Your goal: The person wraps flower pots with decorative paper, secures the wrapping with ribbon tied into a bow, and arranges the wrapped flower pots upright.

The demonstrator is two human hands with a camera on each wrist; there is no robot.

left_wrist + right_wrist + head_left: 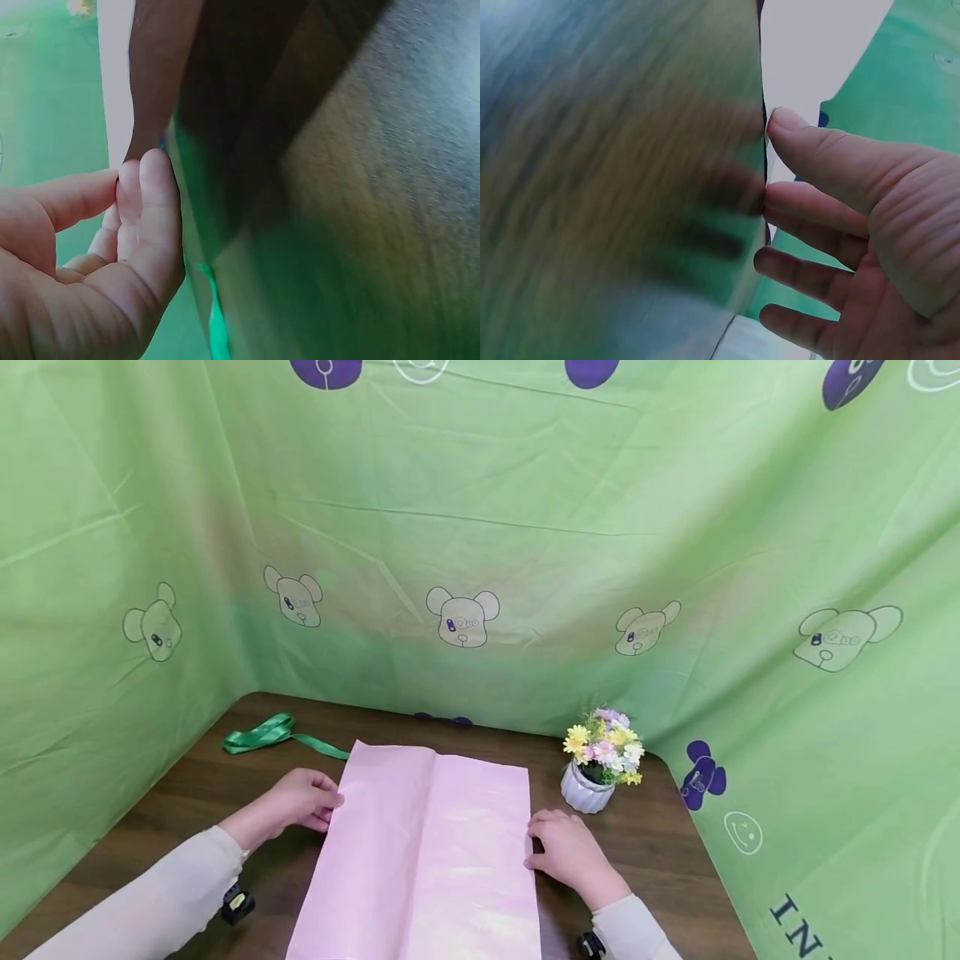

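Observation:
A large sheet of glossy pink paper (pixel 472 843) lies in front of me on the table, with a lengthwise crease near its middle. At its upper left edge my left hand (pixel 303 799) pinches the paper between thumb and fingers. The left wrist view shows that edge lifted, its shaded underside above the fingertips (pixel 156 169). On the opposite side my right hand (pixel 570 852) touches the paper's right edge. Its thumb and forefinger tips meet the edge (pixel 791 67) a little apart, and the other fingers are spread loosely below.
A green ribbon (pixel 262 735) lies loosely looped at the back left, its tail reaching the paper's top corner. A white ribbed pot (pixel 587 789) of small yellow, pink and white flowers (pixel 607 745) stands at the back right. Green printed cloth (pixel 480 543) surrounds the brown wooden table (pixel 652 852).

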